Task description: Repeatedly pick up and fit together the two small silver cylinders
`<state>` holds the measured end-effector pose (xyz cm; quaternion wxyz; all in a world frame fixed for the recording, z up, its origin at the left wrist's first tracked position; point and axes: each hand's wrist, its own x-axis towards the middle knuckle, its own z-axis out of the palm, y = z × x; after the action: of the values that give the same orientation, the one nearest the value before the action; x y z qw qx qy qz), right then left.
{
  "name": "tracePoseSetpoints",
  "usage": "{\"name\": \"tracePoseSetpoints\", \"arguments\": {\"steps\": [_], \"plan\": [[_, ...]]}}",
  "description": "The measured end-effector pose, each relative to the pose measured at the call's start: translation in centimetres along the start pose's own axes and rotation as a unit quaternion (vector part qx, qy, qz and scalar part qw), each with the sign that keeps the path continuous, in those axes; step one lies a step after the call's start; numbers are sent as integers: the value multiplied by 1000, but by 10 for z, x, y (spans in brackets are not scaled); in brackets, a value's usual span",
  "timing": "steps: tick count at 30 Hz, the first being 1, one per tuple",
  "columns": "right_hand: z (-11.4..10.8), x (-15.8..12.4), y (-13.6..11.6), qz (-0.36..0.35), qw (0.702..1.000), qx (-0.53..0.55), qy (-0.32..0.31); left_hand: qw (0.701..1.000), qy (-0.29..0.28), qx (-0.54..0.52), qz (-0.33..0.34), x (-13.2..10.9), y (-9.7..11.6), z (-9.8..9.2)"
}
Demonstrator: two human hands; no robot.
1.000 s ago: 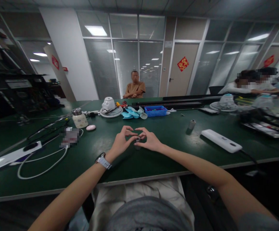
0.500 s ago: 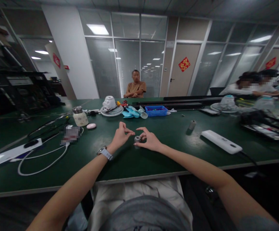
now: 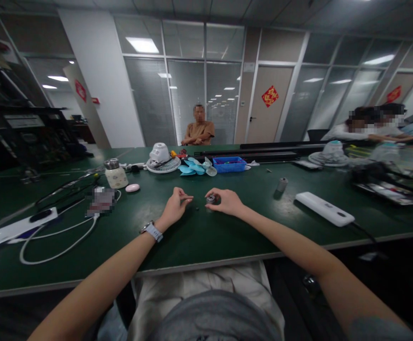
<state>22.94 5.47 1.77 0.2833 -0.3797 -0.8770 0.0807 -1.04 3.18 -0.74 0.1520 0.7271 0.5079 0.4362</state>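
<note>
My right hand [image 3: 227,202] curls thumb and forefinger around a small grey metal cylinder [image 3: 211,200], which looks like a small motor standing on the green table [image 3: 199,246]. My left hand [image 3: 173,209], a watch [image 3: 151,230] on its wrist, hovers to the left of it. Its forefinger points toward the cylinder, the thumb is a little apart from it, and nothing shows between them. Between the two hands lies a tiny dark piece [image 3: 197,208] on the tabletop. A second grey cylinder [image 3: 282,184] stands farther off to the right.
Beyond my hands are a white fan part [image 3: 160,156], light-blue fan blades [image 3: 192,166] and a blue tray [image 3: 229,165]. A white power strip [image 3: 323,209] is at right; a jar [image 3: 115,175], pink case [image 3: 133,188] and cable [image 3: 21,253] are at left. A person [image 3: 199,132] sits opposite.
My hands have moved apart, the left one shifting left and the right one slightly right with the cylinder. The tiny dark piece now shows on the table between them.
</note>
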Motion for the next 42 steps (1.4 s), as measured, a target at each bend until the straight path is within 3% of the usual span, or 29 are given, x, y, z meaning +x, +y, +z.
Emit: {"name": "tracePoseSetpoints", "arguments": {"steps": [4,9,12,16,19,22,25,28,31,33,37,40,42], "plan": [[-28,5,59,144,980,-136,32,1000,17,11,-20,0,-3,-3],[-64,-4,134,323,907,-260,73,999,6,21,-25,0,-7,-2],[-75,-12,162,384,876,-276,100,1000,0,19,-21,-1,-9,-1],[-78,-20,179,404,863,-277,120,999,-5,22,-24,-1,-9,-1],[-79,-19,178,417,856,-279,127,999,-9,31,-26,-2,-7,-1],[-75,-11,156,390,859,-290,160,999,2,36,-30,-2,-5,-2],[-52,3,108,257,921,-245,160,998,19,48,-45,-2,-4,-3],[-11,14,48,65,991,-108,38,996,22,57,-59,-2,-6,-3],[30,18,3,-14,997,-31,-75,997,24,58,-54,-2,-7,-3],[46,16,-13,-14,996,-24,-89,997,29,61,-46,-3,-7,-3],[40,16,-9,2,998,-19,-66,997,21,62,-35,-4,-6,-3],[1,19,22,17,998,-65,3,998,19,56,-36,-5,-3,-4],[-35,18,57,50,983,-149,95,998,19,55,-35,-5,-2,-4]]}}
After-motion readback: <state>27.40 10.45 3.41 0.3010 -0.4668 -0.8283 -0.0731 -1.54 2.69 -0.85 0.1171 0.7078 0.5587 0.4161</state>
